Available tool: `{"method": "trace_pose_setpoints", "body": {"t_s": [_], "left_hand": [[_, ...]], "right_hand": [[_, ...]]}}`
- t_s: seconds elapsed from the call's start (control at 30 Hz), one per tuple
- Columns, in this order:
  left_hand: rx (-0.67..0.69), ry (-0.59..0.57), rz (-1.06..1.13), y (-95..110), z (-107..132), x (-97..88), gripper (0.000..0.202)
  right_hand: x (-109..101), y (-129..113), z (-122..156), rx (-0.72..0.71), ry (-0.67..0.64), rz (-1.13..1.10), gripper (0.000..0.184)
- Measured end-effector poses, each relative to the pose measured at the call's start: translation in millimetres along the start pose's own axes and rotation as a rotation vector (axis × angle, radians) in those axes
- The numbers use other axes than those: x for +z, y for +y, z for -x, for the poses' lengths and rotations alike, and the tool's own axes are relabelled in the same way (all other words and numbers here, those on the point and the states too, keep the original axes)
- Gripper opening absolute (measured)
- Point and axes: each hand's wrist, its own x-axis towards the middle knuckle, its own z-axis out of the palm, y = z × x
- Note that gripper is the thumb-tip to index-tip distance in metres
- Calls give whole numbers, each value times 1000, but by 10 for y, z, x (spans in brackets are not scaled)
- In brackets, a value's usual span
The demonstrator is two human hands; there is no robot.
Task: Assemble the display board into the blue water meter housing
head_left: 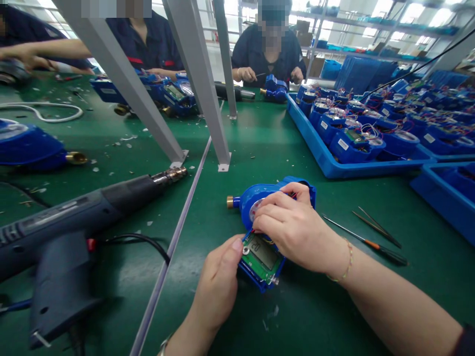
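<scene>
A blue water meter (251, 195) lies on the green table in front of me, with a brass threaded end pointing left. Its near part is a housing with a green circuit board (256, 259) and a small grey display. My left hand (222, 277) grips the left edge of this housing, thumb at the board's corner. Above the meter, my right hand (289, 222) is bent over the round dial, its fingertips closed together near thin red and blue wires. What those fingertips pinch is hidden. The right hand also covers part of the dial and the meter's far side.
A hot air gun (107, 207) lies at left, beside a strip (185, 207) along the table. Right of my hand lie a screwdriver (367, 242) and tweezers (378, 227). A blue tray (334, 170) holds several meters. Grey posts (202, 84) stand ahead; co-workers sit across.
</scene>
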Motion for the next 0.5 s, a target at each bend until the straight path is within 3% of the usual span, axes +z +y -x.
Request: {"method": "trace_pose_setpoints", "body": {"t_s": [0.3, 0.5], "left_hand": [[-89, 54, 134, -14, -27, 52, 30], [-234, 2, 409, 13, -24, 65, 25]], "right_hand": [[-8, 8, 4, -68, -55, 36, 24], [10, 14, 22, -67, -49, -27, 26]]}}
